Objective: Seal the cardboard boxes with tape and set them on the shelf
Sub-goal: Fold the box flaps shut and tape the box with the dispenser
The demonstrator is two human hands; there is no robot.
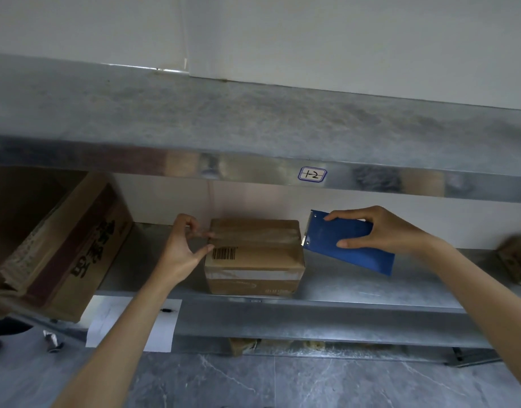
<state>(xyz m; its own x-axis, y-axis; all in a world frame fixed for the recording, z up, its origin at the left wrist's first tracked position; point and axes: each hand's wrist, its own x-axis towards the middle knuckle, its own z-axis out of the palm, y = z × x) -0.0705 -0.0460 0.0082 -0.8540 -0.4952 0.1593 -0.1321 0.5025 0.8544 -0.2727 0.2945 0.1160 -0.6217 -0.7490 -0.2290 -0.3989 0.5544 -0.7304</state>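
A small cardboard box point(255, 256) with a barcode label stands on the metal shelf point(341, 285), a strip of clear tape running across its top. My left hand point(182, 250) is at the box's left end, fingertips pressing the tape end against the top left corner. My right hand point(380, 231) grips a blue tape cutter point(347, 241), whose toothed edge sits at the box's top right corner. The tape roll inside the cutter is hidden.
A large printed carton point(59, 242) leans tilted at the left of the shelf. Another small box point(515, 260) lies at the far right. An upper shelf point(253, 125) with a label "1-2" point(312, 174) hangs overhead. White paper point(112, 322) hangs below.
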